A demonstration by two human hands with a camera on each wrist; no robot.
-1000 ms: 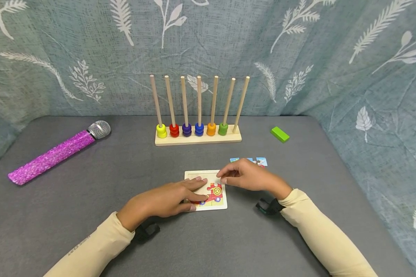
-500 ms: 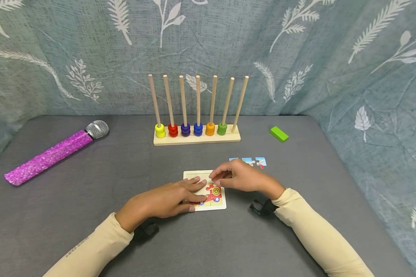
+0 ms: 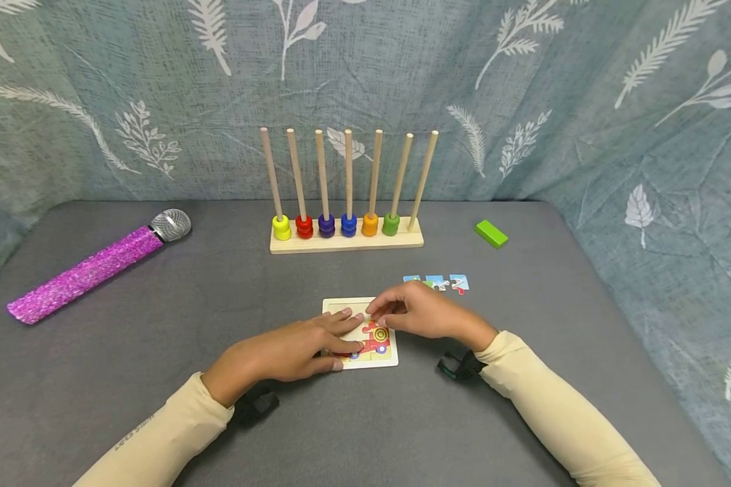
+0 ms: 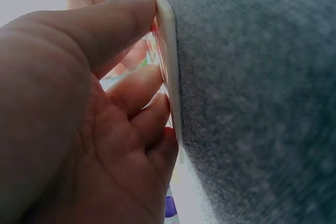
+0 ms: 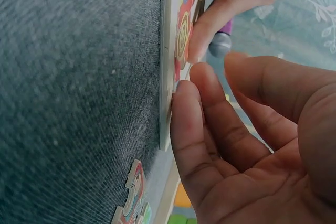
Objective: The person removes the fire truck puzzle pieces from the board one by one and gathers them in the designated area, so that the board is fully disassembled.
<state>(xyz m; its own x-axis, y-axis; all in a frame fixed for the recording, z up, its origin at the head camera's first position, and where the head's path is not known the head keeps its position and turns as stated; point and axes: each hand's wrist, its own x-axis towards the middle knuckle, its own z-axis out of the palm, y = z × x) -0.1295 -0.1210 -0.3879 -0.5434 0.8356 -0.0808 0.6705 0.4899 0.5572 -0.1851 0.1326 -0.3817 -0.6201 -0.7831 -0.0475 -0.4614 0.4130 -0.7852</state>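
A small wooden tray puzzle point(image 3: 392, 360) lies on the table, with red and yellow pieces fitted along its bottom and right side. My left hand point(image 3: 283, 350) rests on its left part, fingers spread, with the thumb at the lower edge. Over the upper right part is my right hand point(image 3: 429, 310); its fingertips touch the board in the right wrist view, and its thumb stands apart from them. No piece shows between the fingers and thumb there. Just behind this hand lie loose jigsaw pieces point(image 3: 459, 283), blue with bits of picture, partly covered by it.
A wooden peg stacker point(image 3: 347, 245) with coloured beads stands behind the puzzle. To the left lies a microphone point(image 3: 100, 267) with a glittery purple handle. A green block point(image 3: 491, 233) is at the back right. A patterned curtain point(image 3: 231, 122) hangs behind the grey table.
My right hand has shifted a little left, further over the puzzle, and more of the loose pieces shows behind it. The left hand stays on the board.
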